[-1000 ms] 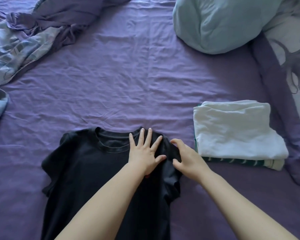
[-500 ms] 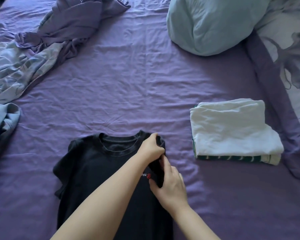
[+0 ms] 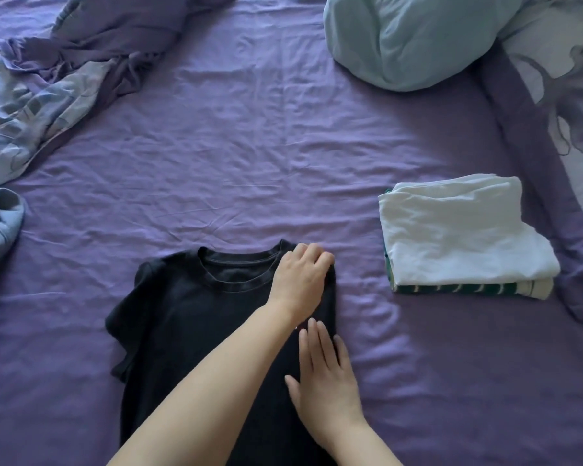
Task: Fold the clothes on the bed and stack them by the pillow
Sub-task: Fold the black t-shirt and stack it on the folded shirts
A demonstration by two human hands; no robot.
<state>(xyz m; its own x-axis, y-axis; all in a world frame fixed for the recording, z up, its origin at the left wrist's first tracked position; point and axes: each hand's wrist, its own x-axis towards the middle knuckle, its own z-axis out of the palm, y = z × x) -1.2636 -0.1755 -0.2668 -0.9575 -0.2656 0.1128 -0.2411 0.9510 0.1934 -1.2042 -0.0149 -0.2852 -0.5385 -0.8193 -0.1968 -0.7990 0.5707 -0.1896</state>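
A black T-shirt [image 3: 196, 324] lies flat on the purple bed [image 3: 249, 163], collar away from the person, its right side folded inward so that edge runs straight, while the left sleeve still sticks out. The left hand [image 3: 300, 280] rests on the shirt's upper right corner beside the collar, fingers bent down over the folded edge; whether they pinch the cloth or only press it cannot be told. The right hand [image 3: 327, 381] lies flat lower down on the same folded edge, fingers straight and together, pressing the fabric and grasping nothing. To the right, well apart from the shirt, sits a stack [image 3: 461, 237] of folded clothes: a white piece on top of a green-and-white one. Beyond the stack, near the bed's far right, a pale blue pillow [image 3: 411, 42] rests against a floral cover [image 3: 562, 79]. On the far left a rumpled blue and purple blanket [image 3: 48, 85] spreads across the sheet, and a blue garment [image 3: 0, 220] lies at the left edge.
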